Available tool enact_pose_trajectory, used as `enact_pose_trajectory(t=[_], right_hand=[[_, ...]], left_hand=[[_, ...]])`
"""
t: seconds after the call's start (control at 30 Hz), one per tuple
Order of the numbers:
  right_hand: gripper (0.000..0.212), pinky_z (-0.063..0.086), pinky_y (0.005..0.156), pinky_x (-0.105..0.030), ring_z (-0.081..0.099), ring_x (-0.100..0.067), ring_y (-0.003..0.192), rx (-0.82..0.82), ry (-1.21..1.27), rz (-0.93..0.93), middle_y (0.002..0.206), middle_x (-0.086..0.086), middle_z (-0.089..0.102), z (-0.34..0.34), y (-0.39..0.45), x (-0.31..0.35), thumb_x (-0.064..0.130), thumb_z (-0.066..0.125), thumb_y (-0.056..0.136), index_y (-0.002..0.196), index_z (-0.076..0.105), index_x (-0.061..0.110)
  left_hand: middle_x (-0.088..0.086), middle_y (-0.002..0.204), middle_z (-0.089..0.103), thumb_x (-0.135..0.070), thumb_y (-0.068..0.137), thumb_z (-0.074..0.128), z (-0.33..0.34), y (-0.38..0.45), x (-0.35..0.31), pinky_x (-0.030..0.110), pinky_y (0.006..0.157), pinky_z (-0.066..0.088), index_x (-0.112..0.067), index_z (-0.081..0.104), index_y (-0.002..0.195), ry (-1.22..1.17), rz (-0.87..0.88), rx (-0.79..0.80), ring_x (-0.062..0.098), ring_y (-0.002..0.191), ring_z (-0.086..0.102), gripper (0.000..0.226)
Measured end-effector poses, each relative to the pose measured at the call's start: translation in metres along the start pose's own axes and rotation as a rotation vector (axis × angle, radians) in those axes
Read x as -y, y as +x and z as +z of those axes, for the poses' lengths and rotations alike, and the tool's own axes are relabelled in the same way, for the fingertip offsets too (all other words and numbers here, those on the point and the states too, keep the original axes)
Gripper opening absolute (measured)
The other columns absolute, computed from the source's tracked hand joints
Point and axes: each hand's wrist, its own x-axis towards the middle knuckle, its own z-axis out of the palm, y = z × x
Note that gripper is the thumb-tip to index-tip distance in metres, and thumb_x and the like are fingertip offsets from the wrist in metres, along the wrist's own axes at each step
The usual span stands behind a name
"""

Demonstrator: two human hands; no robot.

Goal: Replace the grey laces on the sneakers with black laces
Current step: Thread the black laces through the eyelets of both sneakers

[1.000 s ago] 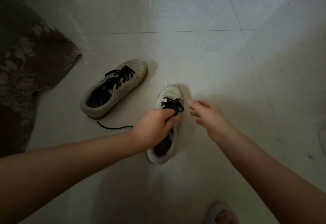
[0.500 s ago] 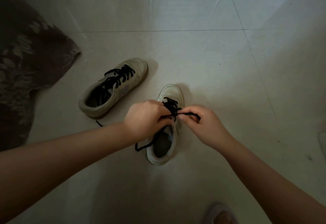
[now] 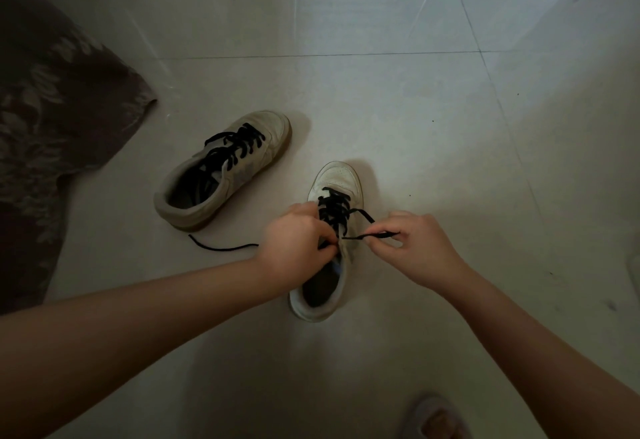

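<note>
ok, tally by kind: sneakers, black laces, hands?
Worn off-white sneakers: 2, the far sneaker and the near sneaker
Black fabric laces: 2, far lace, near lace
Bare hands: 2, left hand, right hand
Total: 6

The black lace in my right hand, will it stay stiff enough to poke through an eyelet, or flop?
The black lace probably flops: it curves loosely from the sneaker to your right hand. Only the short pinched end looks straight, so its tip may be firm enough to thread.

Patterned dark fabric [image 3: 52, 120] far left on tiled floor [image 3: 381, 99]; slipper [image 3: 434, 418] btm edge.
</note>
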Motion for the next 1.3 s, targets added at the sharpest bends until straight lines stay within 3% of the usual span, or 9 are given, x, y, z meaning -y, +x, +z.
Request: enact_pose_trajectory(t=[0.13, 0.33, 0.67, 0.87, 0.93, 1.07, 1.13, 1.2, 1.3], right_hand=[[0.010, 0.050, 0.073, -0.042, 0.060, -0.013, 0.066, 0.021, 0.006, 0.031, 0.066, 0.008, 0.058, 0.003, -0.003, -0.003, 0.025, 0.072, 0.076, 0.084, 0.077, 0.028], [0.011, 0.028, 0.060, -0.017, 0.048, -0.002, 0.060, 0.069, 0.057, 0.056, 0.059, 0.012, 0.047, 0.001, -0.005, -0.001, 0.017, 0.073, 0.077, 0.083, 0.077, 0.025], [0.012, 0.040, 0.070, -0.029, 0.051, 0.005, 0.063, 0.047, 0.043, 0.043, 0.064, 0.020, 0.052, 0.021, -0.001, 0.010, 0.037, 0.070, 0.080, 0.082, 0.068, 0.026], [0.021, 0.036, 0.057, -0.012, 0.051, 0.000, 0.059, 0.133, 0.188, 0.151, 0.061, 0.011, 0.053, 0.029, -0.002, 0.017, 0.040, 0.070, 0.079, 0.086, 0.056, 0.025], [0.016, 0.034, 0.057, -0.013, 0.050, 0.000, 0.057, 0.130, 0.188, 0.163, 0.061, 0.010, 0.054, 0.031, -0.002, 0.017, 0.033, 0.068, 0.081, 0.084, 0.054, 0.025], [0.011, 0.037, 0.063, -0.023, 0.046, -0.007, 0.057, 0.036, 0.153, 0.205, 0.060, 0.003, 0.054, 0.031, -0.003, 0.016, 0.024, 0.063, 0.080, 0.078, 0.053, 0.021], [0.011, 0.042, 0.073, -0.030, 0.049, -0.010, 0.060, 0.021, 0.124, 0.208, 0.060, 0.005, 0.055, 0.030, -0.002, 0.018, 0.024, 0.063, 0.078, 0.074, 0.052, 0.022], [0.013, 0.044, 0.081, -0.036, 0.052, -0.011, 0.062, -0.008, 0.081, 0.196, 0.059, 0.007, 0.054, 0.028, -0.002, 0.021, 0.025, 0.063, 0.076, 0.070, 0.052, 0.023], [0.011, 0.047, 0.083, -0.041, 0.058, -0.013, 0.071, -0.076, 0.027, 0.106, 0.068, 0.010, 0.057, 0.028, -0.002, 0.021, 0.034, 0.058, 0.071, 0.071, 0.054, 0.024]], left_hand=[[-0.008, 0.088, 0.038, -0.036, 0.087, 0.059, 0.002, 0.003, 0.000, 0.022, 0.063, 0.028, -0.027, 0.073, 0.098, 0.008, 0.001, 0.008, 0.012, 0.096, 0.046, 0.020], [-0.007, 0.089, 0.039, -0.037, 0.087, 0.060, 0.002, 0.003, 0.002, 0.022, 0.065, 0.027, -0.027, 0.072, 0.101, -0.002, 0.010, 0.017, 0.013, 0.096, 0.045, 0.021], [-0.006, 0.084, 0.040, -0.029, 0.084, 0.066, 0.004, 0.003, 0.005, 0.023, 0.064, 0.031, -0.018, 0.074, 0.094, -0.115, 0.062, 0.006, 0.008, 0.078, 0.039, 0.017], [-0.004, 0.087, 0.050, -0.018, 0.085, 0.066, -0.009, 0.005, 0.019, 0.025, 0.073, 0.045, -0.014, 0.069, 0.084, -0.325, 0.037, 0.159, 0.014, 0.080, 0.054, 0.005], [0.002, 0.097, 0.055, -0.014, 0.088, 0.063, -0.015, 0.006, 0.024, 0.023, 0.081, 0.047, -0.017, 0.064, 0.079, -0.493, -0.051, 0.244, 0.014, 0.088, 0.057, 0.010], [0.012, 0.102, 0.067, -0.002, 0.095, 0.042, -0.033, 0.003, 0.029, 0.031, 0.086, 0.055, -0.007, 0.050, 0.072, -1.413, -0.400, 0.389, 0.018, 0.090, 0.066, 0.025], [0.011, 0.074, 0.066, -0.008, 0.096, 0.033, -0.038, 0.005, 0.039, 0.036, 0.082, 0.056, -0.009, 0.043, 0.067, -1.650, -0.546, 0.338, 0.020, 0.069, 0.066, 0.031], [0.001, 0.051, 0.040, -0.011, 0.094, 0.029, -0.042, 0.009, 0.054, 0.033, 0.065, 0.058, -0.014, 0.036, 0.060, -1.793, -0.676, 0.213, 0.014, 0.045, 0.044, 0.035], [-0.003, 0.051, 0.021, -0.011, 0.091, 0.028, -0.050, 0.015, 0.072, 0.018, 0.035, 0.026, -0.020, 0.027, 0.057, -1.507, -0.721, 0.177, 0.009, 0.039, 0.020, 0.035]])
